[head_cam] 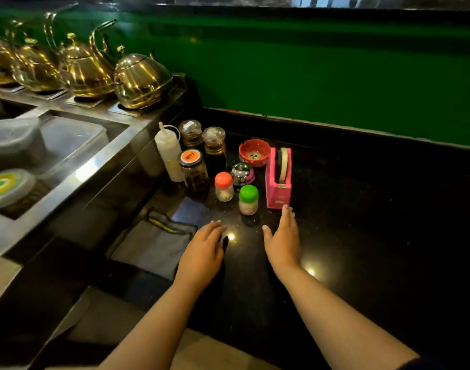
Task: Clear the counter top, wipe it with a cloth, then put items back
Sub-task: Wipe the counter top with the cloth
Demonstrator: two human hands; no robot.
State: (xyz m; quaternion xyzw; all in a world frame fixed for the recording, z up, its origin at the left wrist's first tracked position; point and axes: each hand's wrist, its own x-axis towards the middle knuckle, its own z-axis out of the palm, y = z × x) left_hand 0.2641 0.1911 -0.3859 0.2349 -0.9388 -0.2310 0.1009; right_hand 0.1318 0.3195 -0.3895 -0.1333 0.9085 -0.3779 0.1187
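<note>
We see both hands, left [206, 245] and right [283, 237], empty with relaxed fingers over the worktop [362, 236]; jars [223, 186] crowd its back-left corner, cloth [153, 245] at left edge (nothing cleared yet, probably).

Glossy black stone counter [362, 209]; polished brass-like (metal) kettles [140, 78]; grey cloth [153, 244].

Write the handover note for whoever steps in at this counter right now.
Left hand: open, holding nothing, hovering beside the grey cloth.
Right hand: open, empty, fingers reaching toward the pink tape dispenser.
On the black counter: squeeze bottle, three dark jars, orange-capped shaker, green-capped shaker, red ashtray, small chrome bell.
Done: nothing evident; the items stand clustered, cloth folded.
Left: clear the items, wipe, put them back.
</note>
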